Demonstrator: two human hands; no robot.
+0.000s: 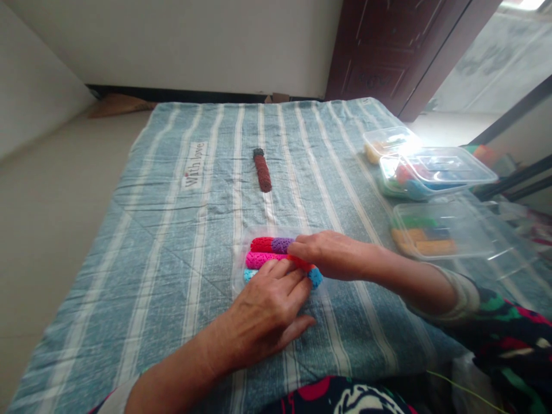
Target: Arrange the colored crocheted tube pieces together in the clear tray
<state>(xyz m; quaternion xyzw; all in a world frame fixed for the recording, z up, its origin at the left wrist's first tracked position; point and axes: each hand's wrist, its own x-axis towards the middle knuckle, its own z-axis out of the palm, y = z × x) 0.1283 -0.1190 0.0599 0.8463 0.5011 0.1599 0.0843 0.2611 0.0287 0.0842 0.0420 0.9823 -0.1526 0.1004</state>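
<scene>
In the head view a clear plastic container lies near the front of the striped cloth, with rolled crochet pieces in rows inside it. The back row shows a red roll and a purple roll. In front of them is a pink roll, with some orange to its right and a blue roll at the front right. My left hand rests across the front rolls, fingers stretched out. At the purple roll's right end, my right hand has its fingers closed on the rolls; its fingertips are partly hidden.
A brown crochet roll with a dark end lies farther back on the striped cloth. Lidded clear boxes with colourful contents stand at the right, near another clear box. A "With love" label is at the left.
</scene>
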